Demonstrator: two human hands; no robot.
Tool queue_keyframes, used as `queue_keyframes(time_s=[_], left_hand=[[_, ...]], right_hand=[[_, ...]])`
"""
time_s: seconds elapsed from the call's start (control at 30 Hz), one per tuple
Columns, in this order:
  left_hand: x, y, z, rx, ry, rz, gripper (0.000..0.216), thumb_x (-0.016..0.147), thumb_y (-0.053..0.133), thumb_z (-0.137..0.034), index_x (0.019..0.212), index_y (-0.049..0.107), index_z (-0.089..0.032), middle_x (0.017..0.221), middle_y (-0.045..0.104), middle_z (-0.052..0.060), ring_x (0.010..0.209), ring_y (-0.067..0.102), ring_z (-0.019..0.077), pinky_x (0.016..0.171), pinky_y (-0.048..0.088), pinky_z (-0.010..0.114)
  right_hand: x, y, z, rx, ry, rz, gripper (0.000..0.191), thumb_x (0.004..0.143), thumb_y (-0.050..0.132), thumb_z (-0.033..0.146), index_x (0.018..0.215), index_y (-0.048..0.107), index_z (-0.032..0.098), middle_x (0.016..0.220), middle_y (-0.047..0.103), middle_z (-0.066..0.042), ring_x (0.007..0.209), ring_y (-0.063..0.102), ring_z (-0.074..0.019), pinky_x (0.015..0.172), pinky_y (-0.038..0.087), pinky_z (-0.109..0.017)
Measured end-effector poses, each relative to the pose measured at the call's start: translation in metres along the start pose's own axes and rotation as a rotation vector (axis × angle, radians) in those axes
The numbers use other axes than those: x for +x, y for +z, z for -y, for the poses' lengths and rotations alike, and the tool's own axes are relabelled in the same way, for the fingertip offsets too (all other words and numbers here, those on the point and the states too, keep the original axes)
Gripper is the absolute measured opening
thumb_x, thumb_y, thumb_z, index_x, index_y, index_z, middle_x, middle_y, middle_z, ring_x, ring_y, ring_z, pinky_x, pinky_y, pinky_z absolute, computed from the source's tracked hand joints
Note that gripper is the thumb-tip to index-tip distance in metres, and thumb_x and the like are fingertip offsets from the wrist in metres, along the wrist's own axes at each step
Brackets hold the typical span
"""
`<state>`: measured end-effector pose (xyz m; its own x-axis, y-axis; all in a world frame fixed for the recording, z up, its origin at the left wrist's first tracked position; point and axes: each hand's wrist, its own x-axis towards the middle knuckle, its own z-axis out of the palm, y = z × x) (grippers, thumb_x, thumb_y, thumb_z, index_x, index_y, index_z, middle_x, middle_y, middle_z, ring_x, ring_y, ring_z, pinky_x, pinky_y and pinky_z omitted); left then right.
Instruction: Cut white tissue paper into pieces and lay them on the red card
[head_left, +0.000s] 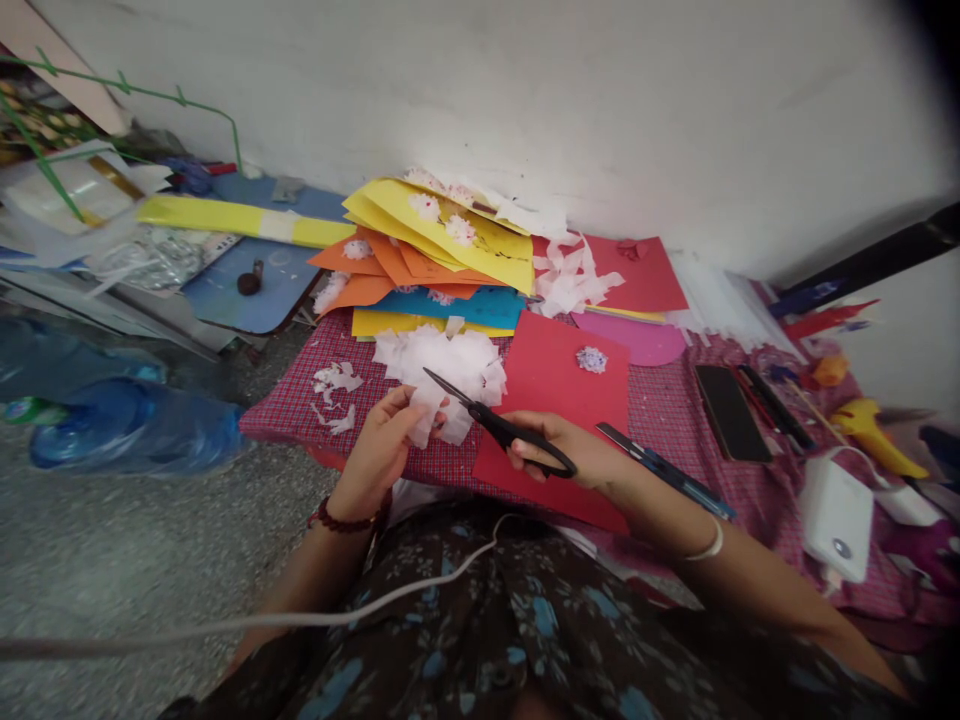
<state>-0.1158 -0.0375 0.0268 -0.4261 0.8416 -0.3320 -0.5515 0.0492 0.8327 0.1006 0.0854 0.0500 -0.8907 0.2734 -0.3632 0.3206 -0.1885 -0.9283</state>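
Observation:
My left hand (379,445) pinches a piece of white tissue paper (439,420) over the near edge of a low table covered in red checked cloth (300,400). My right hand (566,450) grips black scissors (499,425), blades open and pointing left into the white paper. A heap of cut white tissue (442,360) lies just behind. A red sheet (559,385) with a small white paper flower (592,359) lies under my right hand.
Stacked yellow, orange and blue sheets (442,250) sit at the back by the wall. A black phone (731,410), pens (667,470), a white power bank (836,520) and a yellow glue gun (874,430) lie to the right. Blue water bottles (127,420) lie on the floor at left.

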Motion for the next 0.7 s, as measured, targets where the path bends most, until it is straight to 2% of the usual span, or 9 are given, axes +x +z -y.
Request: queue_keyframes(time_s=[0.17, 0.3, 0.43, 0.57, 0.7], left_hand=[[-0.002, -0.009, -0.004, 0.058, -0.051, -0.009, 0.034, 0.06, 0.08, -0.024, 0.088, 0.062, -0.016, 0.068, 0.072, 0.0, 0.054, 0.064, 0.0118, 0.054, 0.053, 0.023], [0.002, -0.011, -0.006, 0.057, 0.054, -0.04, 0.034, 0.061, 0.082, -0.022, 0.087, 0.062, -0.016, 0.071, 0.071, -0.001, 0.055, 0.063, 0.0096, 0.057, 0.054, 0.021], [0.009, -0.011, -0.012, 0.064, 0.148, -0.048, 0.039, 0.061, 0.082, -0.02, 0.094, 0.062, -0.016, 0.077, 0.071, -0.002, 0.058, 0.064, 0.009, 0.059, 0.055, 0.021], [0.015, -0.009, -0.015, 0.114, 0.155, 0.011, 0.042, 0.064, 0.081, -0.019, 0.1, 0.06, -0.017, 0.082, 0.07, -0.002, 0.062, 0.065, 0.0093, 0.062, 0.056, 0.022], [0.016, -0.003, -0.017, 0.195, 0.128, 0.095, 0.051, 0.068, 0.076, -0.017, 0.115, 0.057, -0.019, 0.071, 0.062, -0.007, 0.057, 0.064, 0.0097, 0.059, 0.053, 0.022]], right_hand=[[0.005, -0.006, 0.002, -0.043, -0.04, 0.061, 0.063, 0.083, 0.065, 0.068, 0.114, 0.054, 0.014, 0.088, 0.055, -0.002, 0.068, 0.051, -0.0101, 0.057, 0.04, -0.023], [0.002, -0.01, 0.008, -0.082, -0.088, 0.123, 0.064, 0.084, 0.062, 0.071, 0.113, 0.054, 0.014, 0.096, 0.054, -0.005, 0.081, 0.051, -0.0137, 0.073, 0.045, -0.028], [-0.004, -0.014, 0.012, -0.189, -0.073, 0.16, 0.072, 0.085, 0.059, 0.072, 0.126, 0.051, 0.013, 0.1, 0.055, -0.007, 0.087, 0.05, -0.0169, 0.08, 0.046, -0.032], [-0.004, -0.015, 0.011, -0.226, -0.03, 0.166, 0.076, 0.087, 0.062, 0.067, 0.137, 0.047, 0.012, 0.114, 0.056, -0.012, 0.101, 0.053, -0.0217, 0.092, 0.046, -0.038], [0.002, -0.013, 0.007, -0.184, -0.035, 0.16, 0.071, 0.087, 0.067, 0.059, 0.137, 0.048, 0.012, 0.125, 0.056, -0.015, 0.111, 0.054, -0.0248, 0.098, 0.046, -0.041]])
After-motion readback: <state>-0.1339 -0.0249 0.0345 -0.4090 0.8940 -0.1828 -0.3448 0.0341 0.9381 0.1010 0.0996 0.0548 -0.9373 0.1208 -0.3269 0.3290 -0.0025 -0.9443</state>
